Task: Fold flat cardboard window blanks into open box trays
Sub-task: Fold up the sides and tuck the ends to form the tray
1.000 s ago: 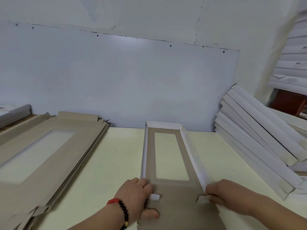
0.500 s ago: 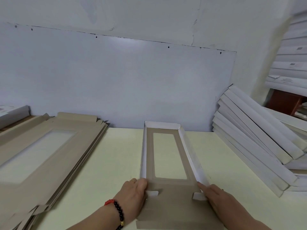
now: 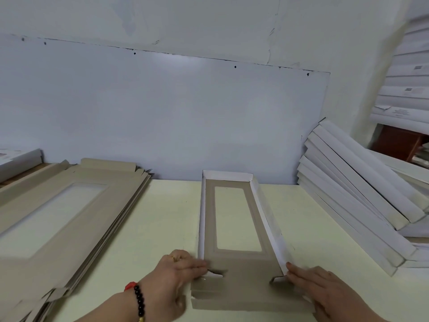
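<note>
Hands are working the near end of a half-folded blank point(image 3: 234, 228) lying mid-table point(image 3: 167, 217). Risk first: the small corner tabs could be slipping outside the end flap point(image 3: 250, 298), leaving that near wall springing open. Left hand point(image 3: 176, 273), fingers nearly straight, is pressing the left wall's near corner inward. Right hand point(image 3: 325, 289), fingers straight, is pressing the right wall. Farther left, flat blanks point(image 3: 69, 205) are lying stacked; far right, finished trays point(image 3: 359, 194) are leaning.

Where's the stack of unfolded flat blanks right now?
In the head view, the stack of flat blanks lies on the table at the left, against the wall, left of the half-folded tray and the left hand.
</note>
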Available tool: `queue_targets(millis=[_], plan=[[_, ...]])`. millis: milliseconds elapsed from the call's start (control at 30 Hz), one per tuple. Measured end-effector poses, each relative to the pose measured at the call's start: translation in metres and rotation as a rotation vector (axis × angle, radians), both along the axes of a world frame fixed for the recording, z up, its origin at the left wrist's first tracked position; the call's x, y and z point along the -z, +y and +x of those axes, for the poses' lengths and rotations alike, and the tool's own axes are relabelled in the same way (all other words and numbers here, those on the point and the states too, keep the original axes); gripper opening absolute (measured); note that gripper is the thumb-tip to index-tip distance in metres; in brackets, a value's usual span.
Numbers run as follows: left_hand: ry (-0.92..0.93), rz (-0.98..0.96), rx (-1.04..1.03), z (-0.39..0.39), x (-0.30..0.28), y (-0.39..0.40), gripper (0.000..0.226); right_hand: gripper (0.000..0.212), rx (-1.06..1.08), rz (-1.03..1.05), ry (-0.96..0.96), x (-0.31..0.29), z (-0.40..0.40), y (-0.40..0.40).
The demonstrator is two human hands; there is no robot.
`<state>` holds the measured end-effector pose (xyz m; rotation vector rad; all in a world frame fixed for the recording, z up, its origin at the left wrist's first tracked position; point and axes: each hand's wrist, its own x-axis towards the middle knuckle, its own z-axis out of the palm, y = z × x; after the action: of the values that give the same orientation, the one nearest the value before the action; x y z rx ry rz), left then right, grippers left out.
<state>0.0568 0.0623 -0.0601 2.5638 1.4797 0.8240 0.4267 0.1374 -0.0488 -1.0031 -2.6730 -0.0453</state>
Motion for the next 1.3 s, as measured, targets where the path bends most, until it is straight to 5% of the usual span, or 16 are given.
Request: queue_targets(millis=[67,167,233,300,400,533,600,800,967,1133,1200,1300], plan=[[0.018,-0.018,0.050,0.000,-0.003,-0.002,0.063,0.099,0.014,0.028,-0.080,-0.004,0.002,0.003],[0.001,-0.024,0.068,0.001,0.000,-0.002,0.053,0.075,-0.022,0.013,-0.207,-0.011,0.003,0.005],[-0.042,0.028,0.029,0.003,0.004,0.000,0.041,0.040,-0.064,0.040,-0.105,-0.009,0.004,0.008],[-0.129,0.051,-0.011,0.007,0.004,0.003,0.026,0.045,-0.070,0.064,-0.048,-0.005,0.003,0.014],[-0.182,0.022,-0.089,0.013,0.002,0.010,0.016,0.020,-0.089,0.175,0.038,-0.008,-0.002,0.019],[-0.189,-0.087,-0.250,0.015,0.006,0.020,0.015,0.034,0.007,0.015,0.084,-0.018,-0.015,0.028],[-0.249,-0.151,-0.310,0.019,0.006,0.023,0.016,0.008,0.094,0.025,0.081,-0.009,-0.014,0.038],[-0.277,-0.154,-0.438,0.033,0.005,0.030,0.029,0.022,0.293,-0.250,0.201,-0.006,-0.023,0.042],[-0.151,-0.075,-0.432,0.034,0.003,0.030,0.014,0.022,0.341,-0.118,0.168,-0.001,-0.033,0.039],[-0.082,-0.101,-0.323,0.028,0.004,0.026,0.033,0.010,0.273,0.076,-0.078,-0.008,-0.040,0.036],[-0.010,-0.117,-0.265,0.024,0.007,0.025,0.039,0.026,0.209,0.194,-0.060,-0.008,-0.041,0.034],[0.075,-0.037,-0.227,0.023,0.003,0.022,0.037,0.021,0.191,0.132,-0.042,-0.006,-0.038,0.031]])
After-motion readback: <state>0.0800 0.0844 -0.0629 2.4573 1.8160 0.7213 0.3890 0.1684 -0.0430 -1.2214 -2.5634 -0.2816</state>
